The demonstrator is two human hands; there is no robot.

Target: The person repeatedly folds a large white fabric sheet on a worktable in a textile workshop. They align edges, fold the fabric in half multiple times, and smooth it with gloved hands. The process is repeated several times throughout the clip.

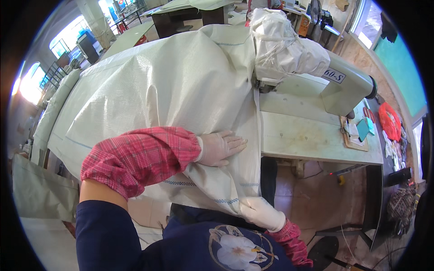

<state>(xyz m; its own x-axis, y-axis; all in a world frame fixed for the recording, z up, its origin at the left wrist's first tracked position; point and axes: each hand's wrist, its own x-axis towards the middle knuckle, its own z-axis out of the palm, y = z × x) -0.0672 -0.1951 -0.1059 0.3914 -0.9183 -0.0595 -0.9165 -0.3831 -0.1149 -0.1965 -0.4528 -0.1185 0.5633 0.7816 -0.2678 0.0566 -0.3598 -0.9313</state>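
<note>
A large sheet of white woven plastic fabric with blue dashed stripes covers the left part of the sewing table and drapes toward me. My left hand, in a thin white glove, lies flat on it with the fingers stretched to the right. At the near right corner my right hand, gloved too, is closed on the fabric's edge. Beyond my hands stands a sewing machine, its head wrapped in white plastic. The fabric's right edge runs up to the needle area, where the details are too small to make out.
On the bare right part of the sewing table lies a clipboard with a teal item. Red-handled scissors and a red bag are beside it. A rolled length of fabric borders the left side. A stool stands below right.
</note>
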